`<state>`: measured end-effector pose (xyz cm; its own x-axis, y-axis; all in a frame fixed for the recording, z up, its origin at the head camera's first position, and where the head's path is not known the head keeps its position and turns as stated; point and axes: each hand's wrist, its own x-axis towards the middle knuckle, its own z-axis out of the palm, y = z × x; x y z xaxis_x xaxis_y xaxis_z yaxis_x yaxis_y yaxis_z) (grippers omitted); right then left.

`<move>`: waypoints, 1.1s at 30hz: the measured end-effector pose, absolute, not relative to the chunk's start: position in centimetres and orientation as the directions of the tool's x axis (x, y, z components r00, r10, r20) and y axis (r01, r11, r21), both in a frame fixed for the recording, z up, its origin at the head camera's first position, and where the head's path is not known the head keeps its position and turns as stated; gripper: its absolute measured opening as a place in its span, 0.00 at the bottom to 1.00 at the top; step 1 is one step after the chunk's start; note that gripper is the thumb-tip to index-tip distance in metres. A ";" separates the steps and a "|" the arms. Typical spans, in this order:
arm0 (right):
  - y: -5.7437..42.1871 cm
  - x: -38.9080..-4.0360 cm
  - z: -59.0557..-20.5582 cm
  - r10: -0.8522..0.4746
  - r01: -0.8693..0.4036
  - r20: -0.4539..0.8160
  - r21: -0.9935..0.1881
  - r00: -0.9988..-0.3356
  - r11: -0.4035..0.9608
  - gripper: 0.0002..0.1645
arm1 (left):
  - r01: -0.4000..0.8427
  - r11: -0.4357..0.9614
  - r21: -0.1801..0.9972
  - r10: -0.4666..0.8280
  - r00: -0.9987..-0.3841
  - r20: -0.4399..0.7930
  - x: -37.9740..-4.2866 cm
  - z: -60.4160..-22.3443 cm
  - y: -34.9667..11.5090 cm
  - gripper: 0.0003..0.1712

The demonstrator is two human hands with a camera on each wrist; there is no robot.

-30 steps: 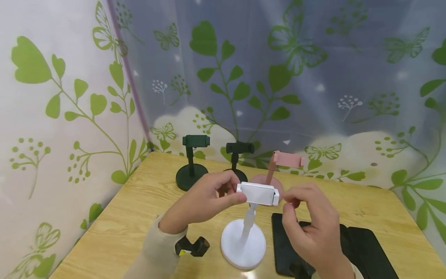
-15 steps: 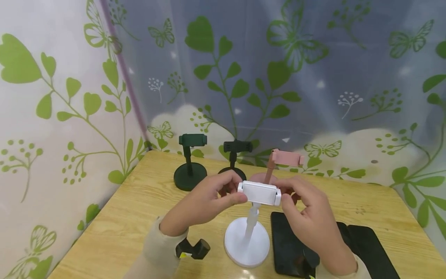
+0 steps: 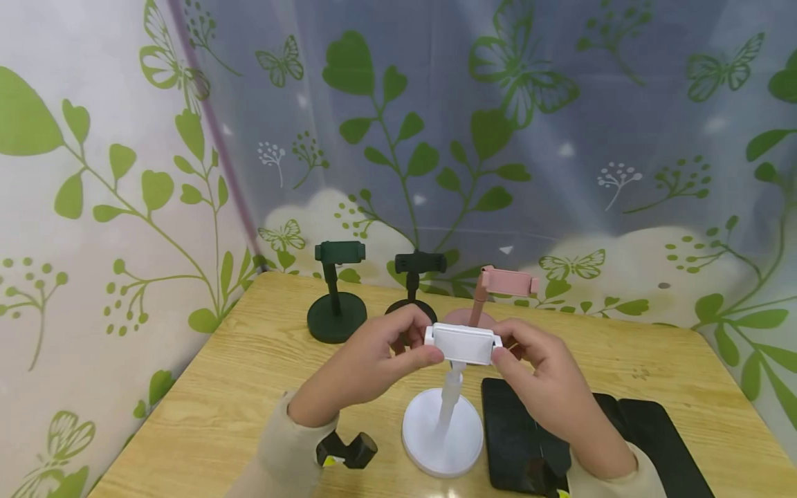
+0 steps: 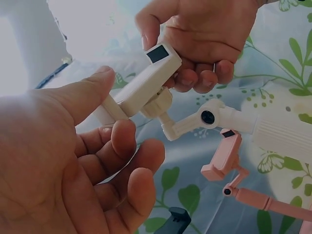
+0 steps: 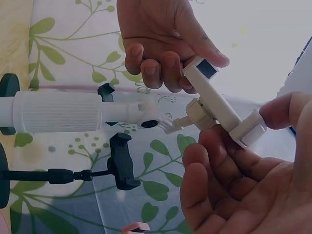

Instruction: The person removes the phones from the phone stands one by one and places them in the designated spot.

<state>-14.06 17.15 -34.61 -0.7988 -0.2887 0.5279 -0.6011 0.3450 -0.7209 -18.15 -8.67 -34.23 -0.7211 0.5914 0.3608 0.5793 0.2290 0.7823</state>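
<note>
A white phone stand (image 3: 443, 432) stands on the wooden table, its clamp head (image 3: 463, 344) between the two hands. My left hand (image 3: 376, 356) pinches the clamp's left end between thumb and fingers. At the right end, my right hand (image 3: 542, 366) pinches the clamp likewise, its thumb on the front edge. In the left wrist view the jointed arm (image 4: 187, 124) shows behind the clamp (image 4: 151, 80). The right wrist view shows the ribbed white post (image 5: 61, 112) and the clamp's dark end pad (image 5: 207, 69). No phone sits in the clamp.
Behind the hands stand a dark green phone stand (image 3: 336, 318), a black one (image 3: 420, 263) and a pink one (image 3: 509, 282). Black flat phone-like slabs (image 3: 507, 443) lie at the right, partly under the right forearm. Patterned curtains (image 3: 398, 138) border the table (image 3: 205, 387).
My right hand has moved left from beside the clamp and now grips its right end. The left hand keeps its hold. The white stand's base has shifted slightly right in view.
</note>
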 end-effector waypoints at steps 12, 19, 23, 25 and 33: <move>16.7 -14.1 -35.0 -0.316 -0.541 0.476 -0.825 -0.821 0.164 0.13 | 0.605 0.256 0.754 0.546 -0.734 0.404 -18.2 -34.5 -8.7 0.09; 15.8 -13.4 -35.2 -0.176 -0.589 0.577 -0.808 -0.797 0.014 0.13 | 0.647 0.224 0.729 0.497 -0.719 0.486 -18.2 -34.3 -9.3 0.10; 16.3 -12.5 -34.9 -0.055 -0.605 0.608 -0.794 -0.792 -0.061 0.16 | 0.656 0.212 0.725 0.469 -0.719 0.513 -18.3 -34.2 -9.5 0.20; 16.9 -11.8 -34.8 -0.026 -0.602 0.607 -0.791 -0.794 -0.107 0.18 | 0.646 0.220 0.731 0.470 -0.727 0.501 -18.4 -34.2 -9.4 0.23; 20.6 -10.1 -32.8 0.012 -0.561 0.575 -0.795 -0.818 -0.232 0.18 | 0.627 0.272 0.730 0.494 -0.742 0.453 -18.5 -34.2 -9.6 0.14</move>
